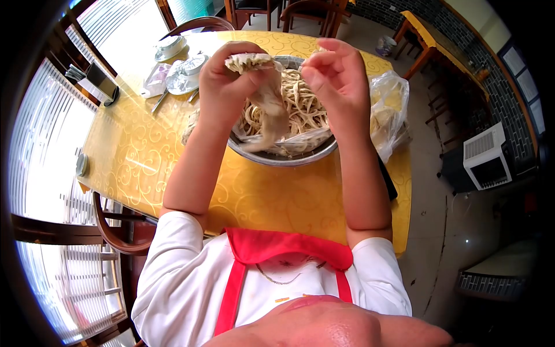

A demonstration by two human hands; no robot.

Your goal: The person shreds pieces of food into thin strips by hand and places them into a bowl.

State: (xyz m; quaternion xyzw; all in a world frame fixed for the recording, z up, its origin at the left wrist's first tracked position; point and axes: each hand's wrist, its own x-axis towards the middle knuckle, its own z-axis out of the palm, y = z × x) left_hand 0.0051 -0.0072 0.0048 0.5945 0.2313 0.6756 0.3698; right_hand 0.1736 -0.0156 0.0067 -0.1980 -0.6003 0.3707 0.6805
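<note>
My left hand (222,81) is closed around a bunch of pale noodle-like strips (270,104). Ruffled ends stick out above the thumb, and the rest hangs down, blurred, over a metal basin (283,161). Long beige strips (303,104) fill this basin, which has clear plastic at its rim. Above the basin's right side is my right hand (342,75), its fingers curled in a pinch. A small pale bit shows at those fingertips, too small to name.
Under the basin is a table with a yellow patterned cloth (139,139). Wrapped dishes (186,72) stand at the back left, beside a dark utensil holder (98,84). A clear plastic bag (388,110) lies right of the basin. A chair (124,231) touches the left side.
</note>
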